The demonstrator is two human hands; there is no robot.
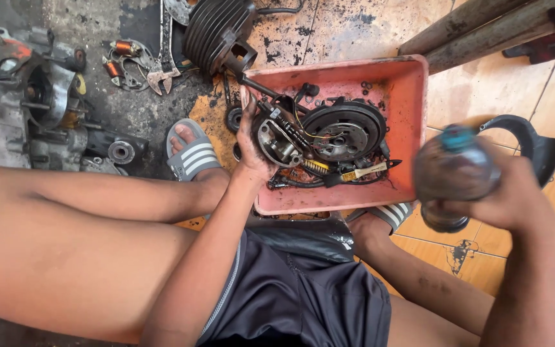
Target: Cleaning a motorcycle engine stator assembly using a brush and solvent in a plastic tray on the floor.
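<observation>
My left hand (252, 144), black with grease, grips a small round metal engine part (276, 142) with wires at the left side of a salmon-pink plastic tray (412, 96). Beside it in the tray lies a dark round flywheel (343, 130) and a small brush (361, 172) with a pale handle. My right hand (515, 196) is raised to the right of the tray and holds a blurred clear plastic bottle (455, 168) with a blue cap, tilted on its side.
A grey engine casing (27, 103) lies at the left on the oily floor. A finned black cylinder (216, 32), a wrench (164, 71) and copper coils (123, 58) lie behind the tray. Rusty pipes (489, 26) cross the top right. My feet wear striped sandals (191, 157).
</observation>
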